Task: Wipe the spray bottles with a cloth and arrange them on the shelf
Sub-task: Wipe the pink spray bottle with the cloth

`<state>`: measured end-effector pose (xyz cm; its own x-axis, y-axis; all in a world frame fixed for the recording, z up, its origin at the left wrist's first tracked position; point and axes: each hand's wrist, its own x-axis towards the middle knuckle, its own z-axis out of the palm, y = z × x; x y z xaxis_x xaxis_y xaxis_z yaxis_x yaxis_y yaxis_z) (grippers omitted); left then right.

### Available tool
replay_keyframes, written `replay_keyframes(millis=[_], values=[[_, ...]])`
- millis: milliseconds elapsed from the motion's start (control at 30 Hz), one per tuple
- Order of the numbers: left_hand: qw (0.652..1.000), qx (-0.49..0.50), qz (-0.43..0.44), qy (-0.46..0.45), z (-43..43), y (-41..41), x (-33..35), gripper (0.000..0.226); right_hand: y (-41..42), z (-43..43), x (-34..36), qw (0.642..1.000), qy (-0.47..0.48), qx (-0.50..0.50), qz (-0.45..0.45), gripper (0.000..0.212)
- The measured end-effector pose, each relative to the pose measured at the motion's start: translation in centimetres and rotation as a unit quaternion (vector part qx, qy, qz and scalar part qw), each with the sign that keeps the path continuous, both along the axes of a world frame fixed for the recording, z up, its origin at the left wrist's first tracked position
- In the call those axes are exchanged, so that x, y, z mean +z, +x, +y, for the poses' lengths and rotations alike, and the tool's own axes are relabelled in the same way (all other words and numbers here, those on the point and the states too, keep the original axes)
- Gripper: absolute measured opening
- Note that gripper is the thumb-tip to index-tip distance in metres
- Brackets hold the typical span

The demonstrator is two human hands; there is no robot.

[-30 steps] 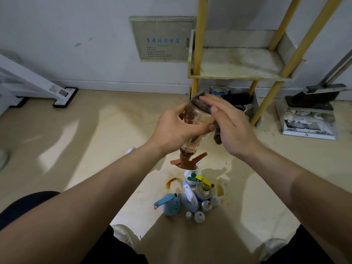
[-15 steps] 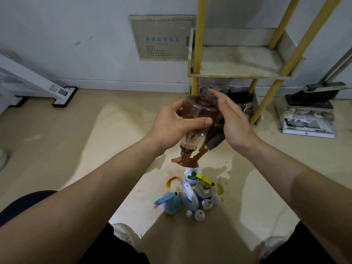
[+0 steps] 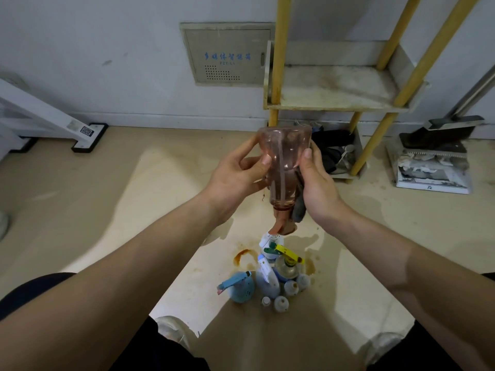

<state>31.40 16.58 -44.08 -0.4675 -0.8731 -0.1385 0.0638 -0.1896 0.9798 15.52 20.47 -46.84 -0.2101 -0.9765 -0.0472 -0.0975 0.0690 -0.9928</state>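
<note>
Over the floor [image 3: 166,199], before the shelf [image 3: 334,88], your left hand [image 3: 235,178] grips the upturned spray bottle [image 3: 284,167] and your right hand [image 3: 318,183] clasps the cloth [image 3: 299,207] against it. It looks light, thin-walled and probably slick: hold the wide body, not the trigger [image 3: 278,228].

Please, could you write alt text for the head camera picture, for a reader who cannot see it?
A pink spray bottle is held upside down: the left hand grips it, the right hand presses a dark cloth to its side. More bottles stand clustered on the floor below; a yellow-framed shelf stands at the wall.
</note>
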Motion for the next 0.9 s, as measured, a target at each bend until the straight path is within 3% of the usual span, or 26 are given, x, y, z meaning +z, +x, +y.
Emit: replay_keyframes(millis=[167,300,433,633,800,900], values=[[0.997,-0.046,0.026,0.048,-1.0,1.1,-0.2,0.083,0.6,0.5,0.3,0.999,-0.023,0.048,0.001,0.073],[0.998,-0.023,0.032,0.046,-0.1,0.3,0.1,0.067,0.6,0.7,-0.4,0.994,-0.056,0.081,0.049,0.082],[0.998,0.058,-0.002,0.031,1.1,-0.9,0.0,0.059,1.0,0.9,-0.5,0.993,-0.079,0.067,0.064,0.059],[0.997,0.072,0.008,0.03,0.2,-0.1,0.4,0.03,-0.1,0.1,0.5,0.994,-0.079,0.027,-0.072,0.048],[0.993,0.059,0.046,0.089,0.4,-0.3,0.7,0.053,-0.1,0.0,0.2,0.994,-0.082,0.01,-0.074,0.045],[0.992,0.059,0.052,0.096,0.9,-0.8,0.7,0.056,0.0,0.2,0.1,0.992,-0.108,0.01,-0.072,0.048]])
